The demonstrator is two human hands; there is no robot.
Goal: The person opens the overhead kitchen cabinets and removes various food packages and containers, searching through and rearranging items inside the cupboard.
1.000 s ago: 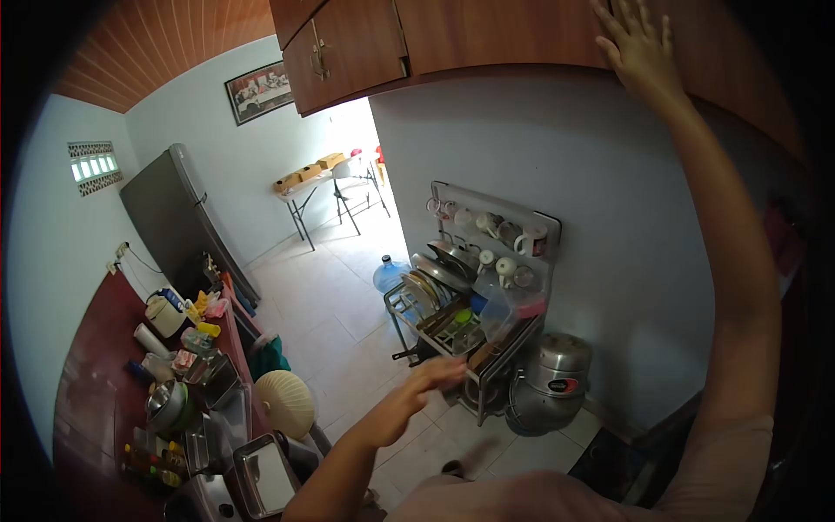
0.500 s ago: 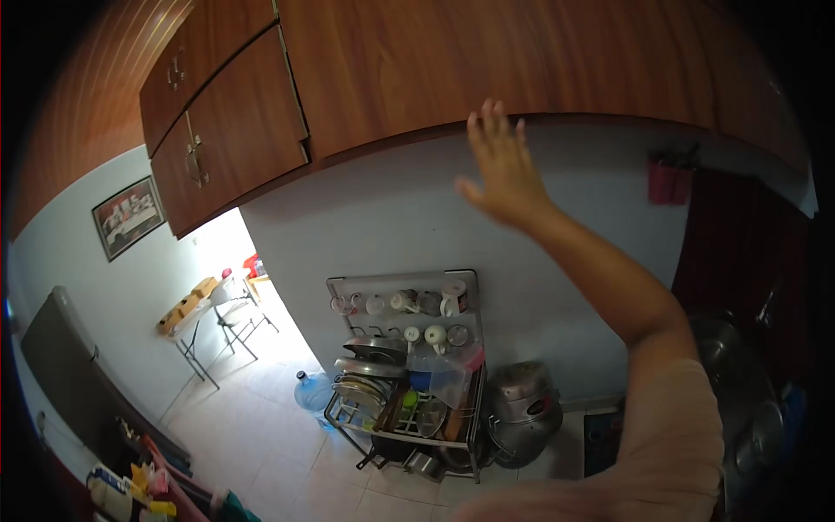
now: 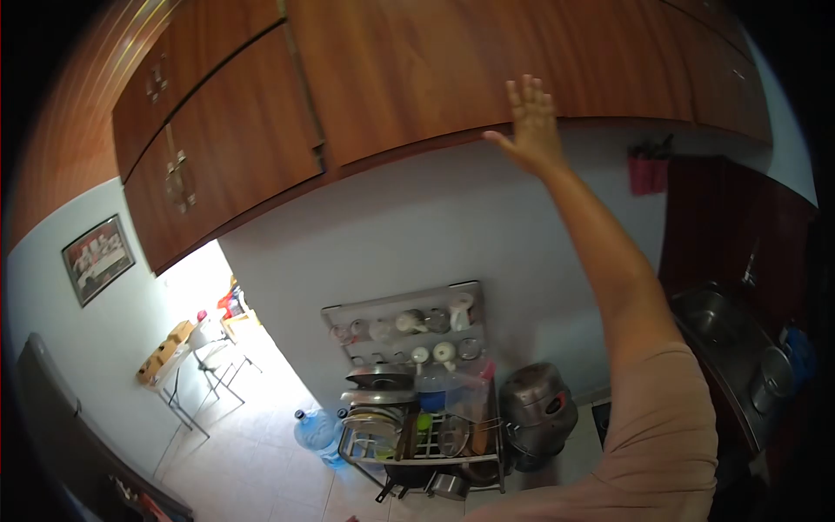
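Kitchen, pale grey wall [image 3: 365,235] behind; light tiled floor [image 3: 278,470] below, bright doorway at left. Long wooden overhead cabinet [image 3: 409,78] spans the top of the view, doors shut, metal handles at its left end. Dark refrigerator [image 3: 87,426] at the left edge, leaning in the lens. Person's right arm, sleeve at the elbow, rises from lower right toward the cabinet's lower edge. Metal dish rack [image 3: 393,297] stands against the wall, well below the cabinet; pans and plates on it. Sink [image 3: 711,315] at far right. Large metal pot [image 3: 539,409] just beside the rack. Folding table [image 3: 174,365] near the doorway, cardboard box on top. Blue water jugs left of the rack. Framed picture on the left wall. Right hand [image 3: 535,130]: empty, flat, fingers up, thumb out, overlapping the cabinet's lower edge; contact cannot be told. Left hand out of view, state cannot be told. Pink holder [image 3: 648,177] on the wall to the right. Smallest: mugs hanging on the rack.
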